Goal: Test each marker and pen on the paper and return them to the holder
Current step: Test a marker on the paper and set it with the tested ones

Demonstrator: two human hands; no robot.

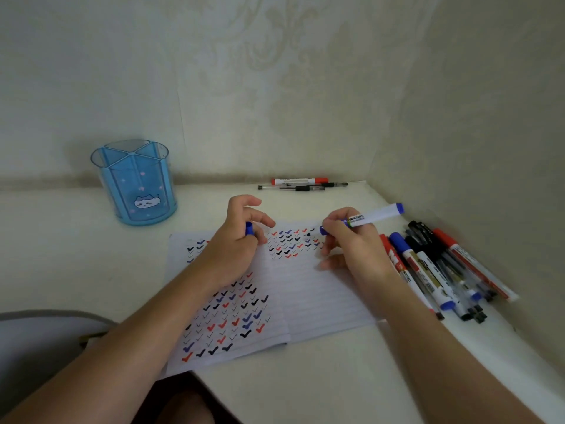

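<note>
Shows a left hand (241, 240) and a right hand (351, 243), both bare, with bare forearms (137, 325) running to the lower edge. Wears dark cloth (179, 388) at the lap, glimpsed as a small patch between the arms; kind unclear.

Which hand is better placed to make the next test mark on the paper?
Right. The right hand grips the blue marker, its writing end pointed down at the paper beside the rows of ticks. The left hand only holds the blue cap, with no pen in it.
</note>
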